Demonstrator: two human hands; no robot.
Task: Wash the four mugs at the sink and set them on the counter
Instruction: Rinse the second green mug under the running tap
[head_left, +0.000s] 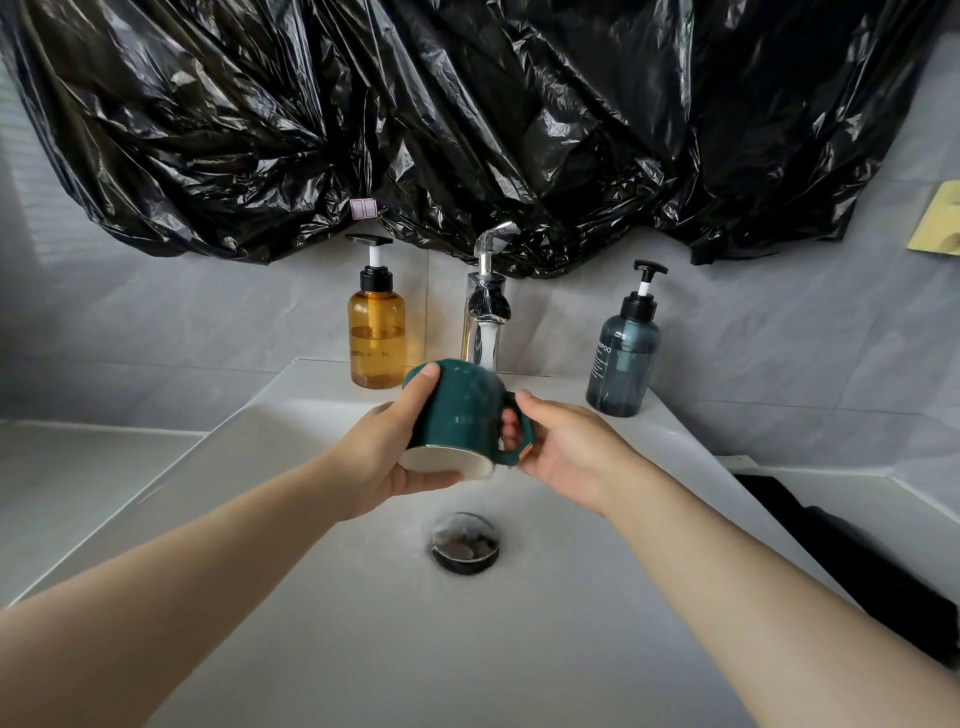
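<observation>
A dark green mug (462, 410) with a white inside is tipped mouth-down toward me over the white sink (322, 597). My left hand (384, 452) grips its body, thumb at the rim and fingers over the base. My right hand (566, 447) holds the mug's handle, fingers through the loop. Water runs from the chrome tap (485, 306) onto the mug's upturned base. No other mugs are in view.
An amber pump bottle (376, 332) stands left of the tap and a blue-grey pump bottle (623, 358) right of it. The drain (466, 543) lies below the mug. Counter (67, 483) runs left; a black object (852, 561) lies on the right. Black plastic sheeting (467, 114) hangs above.
</observation>
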